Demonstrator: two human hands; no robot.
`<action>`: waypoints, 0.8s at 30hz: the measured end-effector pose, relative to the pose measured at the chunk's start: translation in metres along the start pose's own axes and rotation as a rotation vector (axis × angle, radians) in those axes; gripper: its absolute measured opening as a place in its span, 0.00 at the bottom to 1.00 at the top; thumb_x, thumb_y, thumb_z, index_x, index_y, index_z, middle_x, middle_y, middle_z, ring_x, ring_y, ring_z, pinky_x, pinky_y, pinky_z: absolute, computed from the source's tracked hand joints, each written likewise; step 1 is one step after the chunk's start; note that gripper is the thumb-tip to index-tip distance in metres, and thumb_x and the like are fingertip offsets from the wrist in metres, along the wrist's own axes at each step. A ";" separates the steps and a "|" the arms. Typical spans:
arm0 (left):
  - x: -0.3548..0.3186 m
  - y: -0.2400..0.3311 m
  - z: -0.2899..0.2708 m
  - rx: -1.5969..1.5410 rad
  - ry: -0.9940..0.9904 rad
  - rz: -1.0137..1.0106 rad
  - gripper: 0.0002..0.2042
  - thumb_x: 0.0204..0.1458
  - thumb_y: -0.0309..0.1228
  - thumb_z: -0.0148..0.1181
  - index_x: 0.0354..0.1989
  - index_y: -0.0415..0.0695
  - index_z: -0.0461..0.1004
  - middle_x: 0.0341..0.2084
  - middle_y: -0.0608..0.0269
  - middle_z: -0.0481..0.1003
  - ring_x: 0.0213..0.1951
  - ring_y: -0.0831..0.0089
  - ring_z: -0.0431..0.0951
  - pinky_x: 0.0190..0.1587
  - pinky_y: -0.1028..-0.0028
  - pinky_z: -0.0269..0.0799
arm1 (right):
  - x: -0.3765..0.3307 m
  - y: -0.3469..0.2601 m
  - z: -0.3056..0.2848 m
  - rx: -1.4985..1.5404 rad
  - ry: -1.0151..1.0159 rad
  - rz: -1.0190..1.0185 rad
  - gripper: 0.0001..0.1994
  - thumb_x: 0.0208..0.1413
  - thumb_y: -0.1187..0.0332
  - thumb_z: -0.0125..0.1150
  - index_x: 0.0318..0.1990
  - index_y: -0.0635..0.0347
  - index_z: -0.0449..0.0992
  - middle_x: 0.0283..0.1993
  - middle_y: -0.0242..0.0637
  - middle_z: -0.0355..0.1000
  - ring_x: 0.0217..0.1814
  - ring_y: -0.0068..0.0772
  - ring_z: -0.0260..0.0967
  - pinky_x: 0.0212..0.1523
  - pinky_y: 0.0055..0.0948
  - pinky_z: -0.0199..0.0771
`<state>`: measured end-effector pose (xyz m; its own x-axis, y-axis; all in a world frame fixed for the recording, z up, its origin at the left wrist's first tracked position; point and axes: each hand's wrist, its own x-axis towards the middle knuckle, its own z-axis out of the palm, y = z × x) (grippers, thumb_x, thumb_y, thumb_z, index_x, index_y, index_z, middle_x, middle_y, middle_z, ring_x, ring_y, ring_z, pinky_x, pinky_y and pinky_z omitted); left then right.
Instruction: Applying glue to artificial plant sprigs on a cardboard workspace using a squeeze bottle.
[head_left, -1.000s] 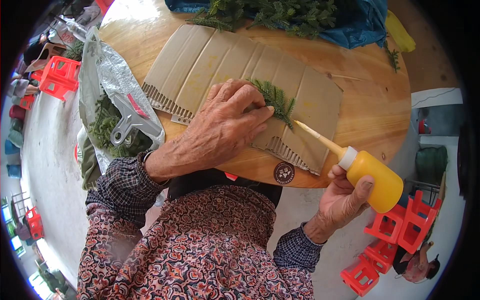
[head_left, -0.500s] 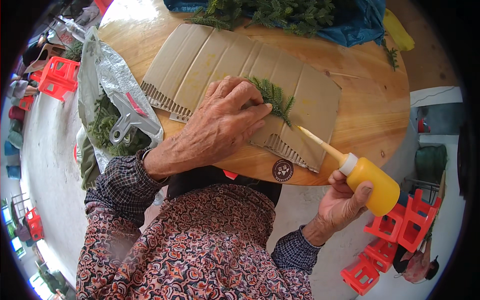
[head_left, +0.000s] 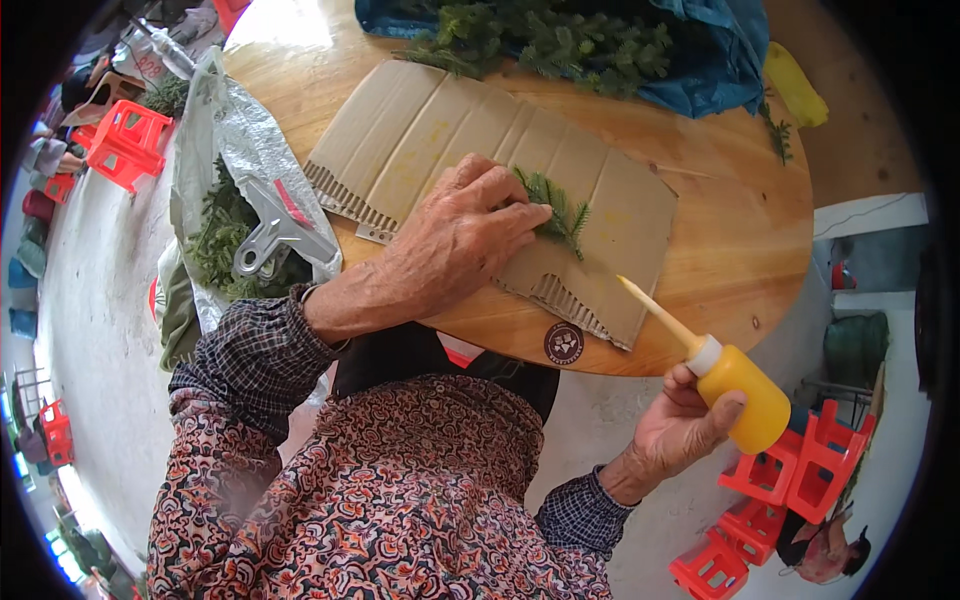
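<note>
My left hand (head_left: 465, 225) is closed in a pinch on the near end of a small green fir sprig (head_left: 560, 210), above a sheet of corrugated cardboard (head_left: 480, 125). The sprig's needled tips point away to the right of my fingers. In my right hand (head_left: 690, 425) is a yellow squeeze bottle (head_left: 745, 400) with a white collar and a long pale nozzle. It is held tilted off the table's near right edge. Its nozzle tip stands over the cardboard's right part, apart from the sprig. Yellow smears mark the cardboard, whose near edge is torn to bare ribs.
Fir branches (head_left: 560, 45) lie on a blue plastic bag (head_left: 715, 70) at the far side of the round wooden table (head_left: 740, 215). At left, a pale plastic bag (head_left: 250, 130) holds greenery and a grey clip-like tool (head_left: 275, 225). Red stools (head_left: 830, 460) stand on the floor.
My right hand has drawn the bottle slightly down, so its nozzle is farther from the sprig. My left hand keeps its pinch on the sprig. The whole view has shifted a little.
</note>
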<state>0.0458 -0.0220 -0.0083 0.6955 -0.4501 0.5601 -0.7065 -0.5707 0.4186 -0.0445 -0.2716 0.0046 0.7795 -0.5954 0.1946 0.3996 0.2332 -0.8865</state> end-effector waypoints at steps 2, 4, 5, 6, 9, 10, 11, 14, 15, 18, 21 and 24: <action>0.004 -0.001 -0.002 0.050 0.011 -0.008 0.06 0.47 0.26 0.55 0.34 0.41 0.75 0.30 0.61 0.68 0.35 0.66 0.65 0.41 0.71 0.64 | 0.003 0.000 0.002 0.070 0.026 -0.025 0.21 0.55 0.56 0.62 0.47 0.64 0.69 0.36 0.42 0.74 0.23 0.25 0.68 0.25 0.16 0.69; 0.007 -0.003 -0.007 0.085 -0.029 -0.002 0.05 0.47 0.22 0.58 0.33 0.39 0.74 0.29 0.61 0.68 0.35 0.67 0.67 0.40 0.73 0.67 | 0.008 0.003 0.007 0.109 0.021 -0.022 0.21 0.55 0.57 0.61 0.47 0.65 0.69 0.36 0.42 0.74 0.24 0.24 0.68 0.25 0.15 0.69; 0.006 -0.003 -0.013 0.115 -0.015 -0.009 0.05 0.47 0.22 0.58 0.33 0.39 0.74 0.29 0.61 0.68 0.35 0.67 0.67 0.40 0.73 0.67 | 0.010 0.005 0.010 0.128 0.039 -0.018 0.21 0.55 0.57 0.61 0.47 0.65 0.69 0.37 0.42 0.74 0.24 0.24 0.68 0.25 0.15 0.68; 0.003 -0.001 -0.019 0.106 -0.015 -0.008 0.05 0.47 0.22 0.58 0.33 0.39 0.74 0.29 0.61 0.67 0.35 0.67 0.67 0.40 0.73 0.67 | 0.013 0.007 0.013 0.144 0.058 -0.014 0.21 0.55 0.57 0.61 0.47 0.66 0.69 0.37 0.43 0.74 0.25 0.24 0.68 0.26 0.14 0.68; -0.012 0.002 -0.045 0.191 0.027 -0.029 0.05 0.45 0.20 0.59 0.31 0.40 0.73 0.29 0.62 0.68 0.35 0.68 0.68 0.39 0.73 0.68 | 0.019 0.012 0.018 0.165 0.051 0.002 0.20 0.56 0.57 0.60 0.46 0.66 0.69 0.37 0.42 0.73 0.26 0.24 0.67 0.26 0.14 0.67; -0.021 0.003 -0.057 0.199 0.044 -0.010 0.05 0.45 0.20 0.59 0.31 0.40 0.73 0.29 0.62 0.68 0.35 0.68 0.68 0.39 0.73 0.68 | 0.021 0.014 0.019 0.157 0.041 0.006 0.20 0.56 0.57 0.60 0.46 0.66 0.69 0.37 0.42 0.73 0.26 0.23 0.67 0.26 0.13 0.67; -0.032 0.004 -0.072 0.214 0.083 -0.151 0.06 0.43 0.19 0.59 0.31 0.40 0.74 0.30 0.63 0.69 0.35 0.69 0.69 0.38 0.73 0.68 | 0.023 0.016 0.018 0.147 0.032 0.009 0.20 0.56 0.58 0.60 0.46 0.66 0.69 0.37 0.42 0.73 0.26 0.23 0.67 0.26 0.13 0.66; -0.069 0.003 -0.118 0.389 0.192 -0.448 0.06 0.41 0.18 0.61 0.29 0.41 0.76 0.30 0.63 0.71 0.33 0.70 0.71 0.37 0.73 0.69 | 0.027 0.019 0.014 0.138 0.003 0.023 0.20 0.56 0.58 0.60 0.47 0.65 0.68 0.38 0.42 0.72 0.27 0.23 0.67 0.26 0.13 0.67; -0.080 -0.002 -0.133 0.454 0.216 -0.480 0.06 0.41 0.19 0.61 0.29 0.40 0.76 0.30 0.63 0.72 0.33 0.71 0.71 0.37 0.73 0.69 | 0.028 0.020 0.013 0.137 -0.015 0.030 0.20 0.56 0.59 0.60 0.49 0.64 0.67 0.38 0.42 0.72 0.28 0.23 0.67 0.27 0.14 0.67; -0.106 -0.012 -0.165 0.599 0.222 -0.577 0.06 0.42 0.21 0.61 0.30 0.40 0.76 0.29 0.62 0.72 0.32 0.71 0.70 0.35 0.72 0.68 | 0.029 0.022 0.012 0.138 -0.052 0.048 0.22 0.55 0.60 0.60 0.51 0.62 0.64 0.40 0.41 0.71 0.30 0.24 0.68 0.28 0.14 0.69; -0.107 -0.023 -0.179 0.811 0.106 -0.557 0.06 0.44 0.21 0.60 0.31 0.42 0.77 0.26 0.64 0.71 0.30 0.69 0.70 0.36 0.71 0.67 | 0.028 0.023 0.016 0.102 -0.038 0.033 0.21 0.55 0.60 0.60 0.52 0.62 0.64 0.39 0.41 0.71 0.29 0.24 0.67 0.28 0.14 0.68; -0.074 -0.040 -0.170 0.653 0.108 -0.398 0.07 0.45 0.22 0.61 0.35 0.43 0.78 0.27 0.64 0.71 0.27 0.70 0.69 0.31 0.71 0.66 | 0.027 0.022 0.020 0.080 -0.038 0.028 0.21 0.55 0.60 0.60 0.52 0.62 0.64 0.39 0.42 0.71 0.28 0.23 0.67 0.27 0.14 0.68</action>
<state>0.0001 0.1503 0.0549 0.8408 -0.0754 0.5361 -0.1615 -0.9801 0.1155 -0.0053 -0.2670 -0.0017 0.8081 -0.5583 0.1877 0.4133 0.3105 -0.8560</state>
